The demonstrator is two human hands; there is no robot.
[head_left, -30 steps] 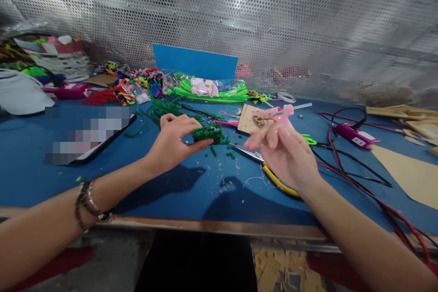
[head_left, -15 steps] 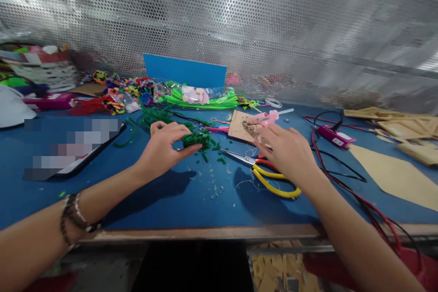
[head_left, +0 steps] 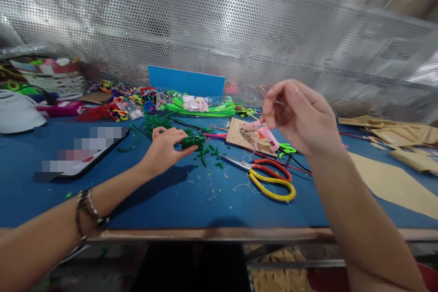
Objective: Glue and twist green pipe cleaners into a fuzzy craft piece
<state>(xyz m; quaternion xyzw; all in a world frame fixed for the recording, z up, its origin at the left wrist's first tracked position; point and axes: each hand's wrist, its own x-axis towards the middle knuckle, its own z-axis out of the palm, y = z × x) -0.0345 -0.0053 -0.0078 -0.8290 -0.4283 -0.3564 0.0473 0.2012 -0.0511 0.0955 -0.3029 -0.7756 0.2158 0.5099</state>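
Observation:
My left hand (head_left: pixel 167 148) pinches a bundle of dark green pipe cleaner (head_left: pixel 193 142) between thumb and fingers, just above the blue table. My right hand (head_left: pixel 301 114) is raised over the right side of the table, its fingers curled in and thumb tip against them; anything between them is too small to make out. Below it, a pink glue gun (head_left: pixel 270 139) rests on a brown board (head_left: pixel 236 134) smeared with residue. Scissors (head_left: pixel 273 182) with one red and one yellow handle lie between my hands. Cut green bits (head_left: pixel 203 159) are scattered beside the bundle.
A tablet-like device (head_left: pixel 85 157) lies at left. Behind my left hand are loose green pipe cleaners (head_left: pixel 157 121) and a bag of bright green ones (head_left: pixel 201 107). A blue panel (head_left: pixel 186 80) stands at the back. Brown card pieces (head_left: pixel 386 182) lie at right.
My right hand has risen from beside the glue gun and moved up and to the right. My left hand still holds the green bundle. The view has shifted slightly.

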